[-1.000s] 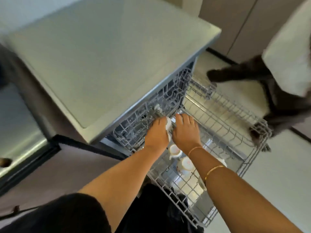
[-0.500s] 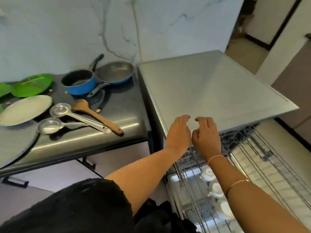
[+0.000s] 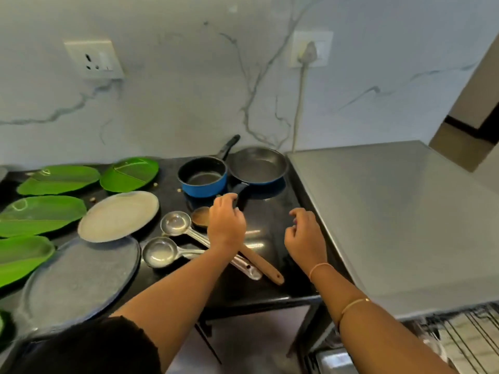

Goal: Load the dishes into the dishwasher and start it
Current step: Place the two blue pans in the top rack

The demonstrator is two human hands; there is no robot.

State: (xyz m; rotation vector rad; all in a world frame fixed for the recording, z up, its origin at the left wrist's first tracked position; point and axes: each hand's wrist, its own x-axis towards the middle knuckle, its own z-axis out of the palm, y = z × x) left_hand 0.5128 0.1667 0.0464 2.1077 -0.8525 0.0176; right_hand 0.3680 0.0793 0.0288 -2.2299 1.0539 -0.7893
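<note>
Loading is partway at best. The rack (image 3: 464, 338) is pulled out at near right, under the dishwasher (image 3: 391, 211) top. Only a corner of it shows, and its contents are too blurred to call. Plenty waits on the counter (image 3: 270, 290) to the left: saucepan (image 3: 202, 176), frying pan (image 3: 258, 166) just right of it, wooden spoon (image 3: 260, 264), ladles (image 3: 175, 224), grey plate (image 3: 118, 215), big dark plate (image 3: 78, 282) near left, leaf plates (image 3: 40, 214) far left. Left hand (image 3: 226, 221) hovers over the spoon and ladle handles, fingers loosely curled, tips right by the frying pan's handle. Can't tell if they touch it; nothing is gripped. Right hand (image 3: 305, 234) hangs over bare counter near the dishwasher edge, fingers loosely curled, empty. My read: next pick is the frying pan or saucepan. Remaining: load every counter item, push the rack in, shut the door, start the cycle. Door and controls are out of view.
</note>
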